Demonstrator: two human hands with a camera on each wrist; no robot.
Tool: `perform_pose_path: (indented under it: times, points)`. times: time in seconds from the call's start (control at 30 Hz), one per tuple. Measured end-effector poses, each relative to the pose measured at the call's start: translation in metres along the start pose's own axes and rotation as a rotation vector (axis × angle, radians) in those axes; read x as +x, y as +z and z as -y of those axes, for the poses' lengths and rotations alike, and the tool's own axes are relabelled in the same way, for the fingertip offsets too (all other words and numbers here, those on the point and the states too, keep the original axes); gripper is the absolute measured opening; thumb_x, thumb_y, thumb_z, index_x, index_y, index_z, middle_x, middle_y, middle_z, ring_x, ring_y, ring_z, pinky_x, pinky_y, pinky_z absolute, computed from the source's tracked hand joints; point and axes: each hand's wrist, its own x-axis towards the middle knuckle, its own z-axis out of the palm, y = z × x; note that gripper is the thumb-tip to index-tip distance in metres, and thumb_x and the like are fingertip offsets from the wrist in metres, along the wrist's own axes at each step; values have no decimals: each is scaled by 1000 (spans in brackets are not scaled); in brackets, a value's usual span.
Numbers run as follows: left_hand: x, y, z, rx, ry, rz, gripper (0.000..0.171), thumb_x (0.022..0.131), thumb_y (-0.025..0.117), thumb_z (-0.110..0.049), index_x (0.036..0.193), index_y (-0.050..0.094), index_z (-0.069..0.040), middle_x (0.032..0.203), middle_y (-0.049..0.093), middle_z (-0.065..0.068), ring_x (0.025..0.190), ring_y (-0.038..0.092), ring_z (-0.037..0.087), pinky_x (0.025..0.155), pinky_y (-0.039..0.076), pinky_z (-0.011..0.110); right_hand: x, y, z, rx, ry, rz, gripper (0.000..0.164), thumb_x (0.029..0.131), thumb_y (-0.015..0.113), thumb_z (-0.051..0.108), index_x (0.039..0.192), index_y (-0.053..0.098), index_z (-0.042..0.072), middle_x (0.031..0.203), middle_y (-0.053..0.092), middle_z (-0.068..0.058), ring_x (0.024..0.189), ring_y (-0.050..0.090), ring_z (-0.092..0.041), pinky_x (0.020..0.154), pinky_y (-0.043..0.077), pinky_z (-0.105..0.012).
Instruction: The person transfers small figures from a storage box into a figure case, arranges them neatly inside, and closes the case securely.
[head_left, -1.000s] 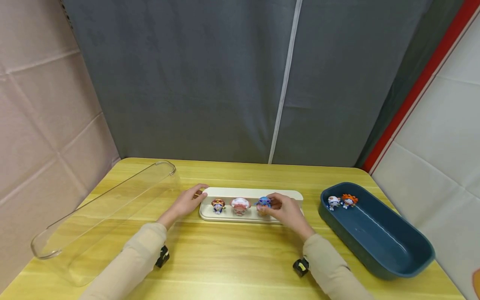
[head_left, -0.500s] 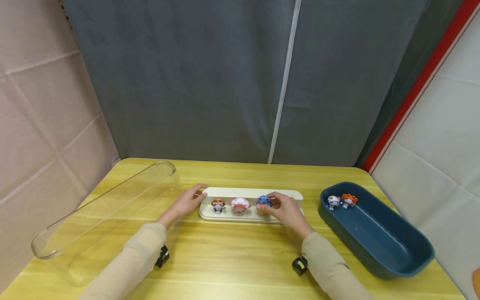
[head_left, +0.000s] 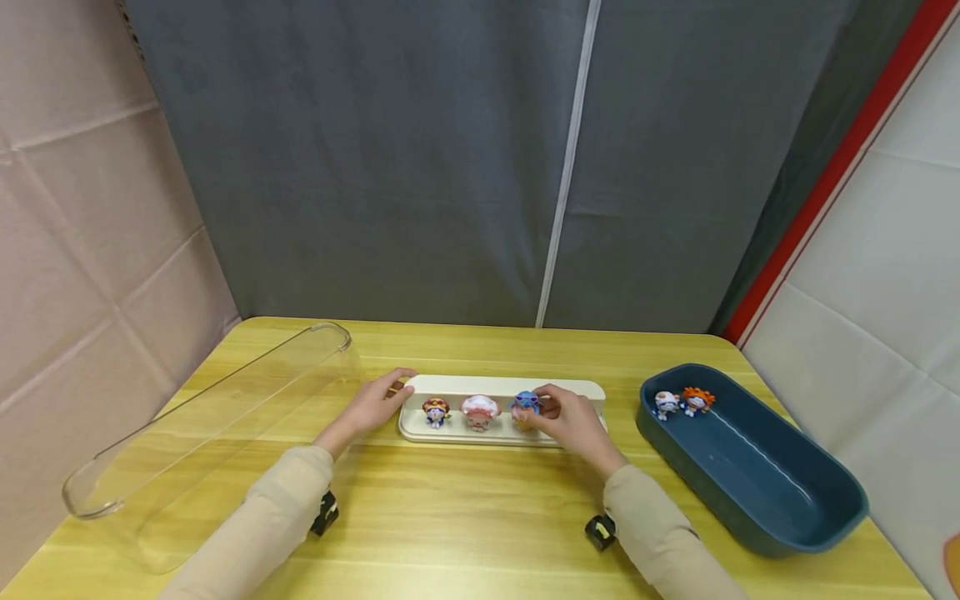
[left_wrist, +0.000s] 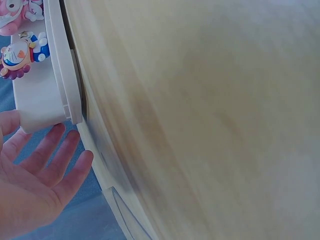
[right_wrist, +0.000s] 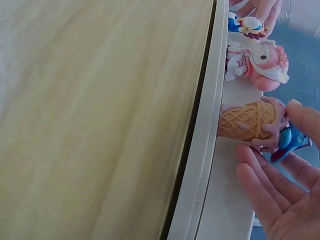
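Note:
My right hand (head_left: 576, 423) pinches an ice-cream-cone figurine (right_wrist: 250, 121) with a waffle base and a blue top, between thumb and fingers. The cone stands upright on a long white display base (head_left: 457, 384), right of its middle. To its left on the base are a pink figurine with a white hat (head_left: 481, 412) and a small figurine with a reddish-brown and yellow head (head_left: 436, 412). At the base's left end lies my left hand (left_wrist: 37, 182), its fingers extended and touching the end.
A clear plastic cover (head_left: 217, 425) lies at the table's left. On the right, a dark blue basin (head_left: 750, 467) holds a white-headed figurine (head_left: 666, 405) and an orange-maned figurine (head_left: 697, 401). A grey curtain (head_left: 375, 167) hangs behind the wooden table (head_left: 450, 517).
Over the last second the cone figurine and my right hand have shifted very slightly to the left. My left hand stays at the base's left end.

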Motion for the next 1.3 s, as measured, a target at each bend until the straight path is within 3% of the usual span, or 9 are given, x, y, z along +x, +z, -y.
perform_pose_path:
  times: [0.37, 0.6, 0.77, 1.0, 1.3]
  points:
    - [1, 0, -1, -6, -9, 2, 32, 93, 47, -21, 122, 49, -8, 107, 56, 17, 95, 55, 31, 81, 44, 43, -5, -22, -3, 20, -35, 4, 32, 77, 69, 27, 99, 62, 6, 83, 64, -2, 72, 60, -14, 64, 50, -28]
    - [0, 0, -1, -1, 2, 1, 31, 93, 47, -20, 122, 49, -8, 106, 56, 18, 94, 55, 31, 81, 44, 43, -7, -52, 1, -68, -36, 25, 38, 81, 64, 32, 105, 60, 3, 86, 62, -3, 78, 59, -17, 68, 49, -33]
    - [0, -1, -1, 3, 2, 1, 31, 93, 46, -19, 122, 49, -8, 106, 56, 18, 94, 55, 32, 81, 44, 43, -7, -76, 3, -169, -77, -8, 36, 81, 64, 32, 103, 61, 4, 85, 63, -3, 76, 59, -18, 67, 50, -34]
    - [0, -2, 0, -2, -10, 7, 32, 93, 46, -20, 123, 48, -8, 107, 55, 18, 95, 54, 32, 81, 44, 43, -5, -106, -1, -221, -100, -35, 33, 82, 63, 29, 103, 61, 2, 85, 63, -5, 75, 60, -19, 66, 50, -36]
    - [-1, -1, 0, -1, -8, 5, 31, 93, 46, -20, 122, 49, -8, 107, 55, 17, 95, 54, 31, 81, 44, 43, -8, -143, -7, -265, -34, -16, 37, 85, 59, 30, 108, 57, 1, 92, 62, -12, 82, 58, -26, 71, 48, -42]
